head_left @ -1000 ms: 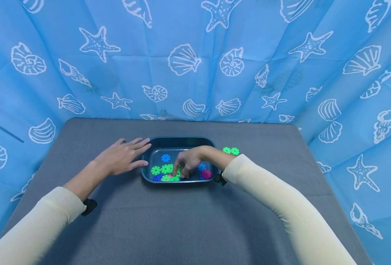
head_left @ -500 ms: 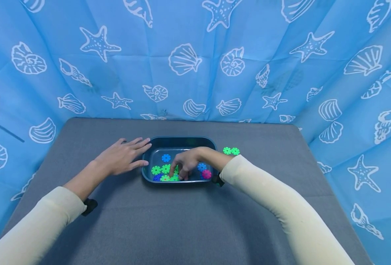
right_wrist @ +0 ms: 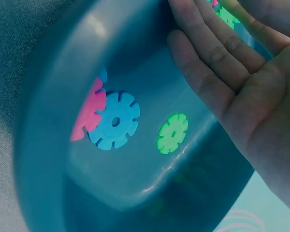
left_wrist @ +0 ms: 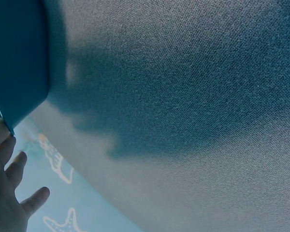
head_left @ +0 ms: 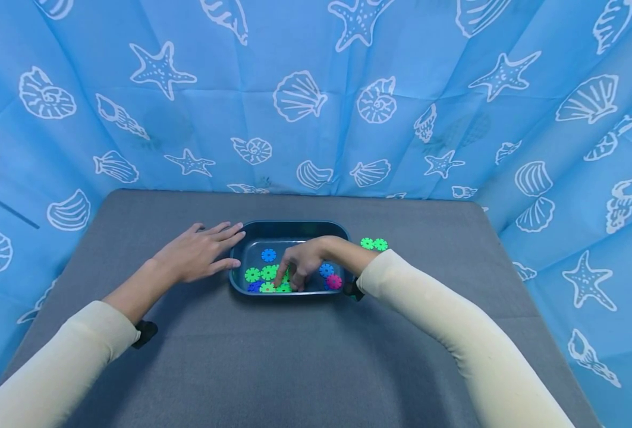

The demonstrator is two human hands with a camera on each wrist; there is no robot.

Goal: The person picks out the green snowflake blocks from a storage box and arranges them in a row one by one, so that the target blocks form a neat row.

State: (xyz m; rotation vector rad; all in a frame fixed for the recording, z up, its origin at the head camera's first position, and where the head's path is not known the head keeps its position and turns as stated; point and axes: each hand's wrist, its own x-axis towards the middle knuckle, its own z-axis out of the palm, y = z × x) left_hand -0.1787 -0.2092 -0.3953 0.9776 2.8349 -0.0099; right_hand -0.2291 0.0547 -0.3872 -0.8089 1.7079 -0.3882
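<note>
A dark blue tray (head_left: pixel 294 294) with raised walls holds several notched interlocking plastic discs. My left hand (head_left: pixel 200 252) spreads its straight fingers at the tray's left rim; in the left wrist view its fingers (left_wrist: pixel 34 200) reach the tray edge. Inside the tray, my right hand (head_left: pixel 305 258) points its index finger down onto the green discs (head_left: pixel 267 287) at the front left. Its other fingers hang lower toward the front wall and cover some discs. A blue disc (head_left: pixel 269 255) lies farther back. In the right wrist view, the fingers (right_wrist: pixel 203 72) look long and only slightly bent.
Toward the tray's right end lie a pink disc (head_left: pixel 334 282), a blue disc (right_wrist: pixel 115 121) and a small green disc (right_wrist: pixel 173 134). Two green discs (head_left: pixel 373 244) sit on the grey tabletop (head_left: pixel 273 368) outside it. Behind hangs a blue seashell-print curtain (head_left: pixel 214 119).
My right index finger has shifted slightly left among the green discs, and a pink piece near its tip is now out of sight. The left hand has stayed at the rim.
</note>
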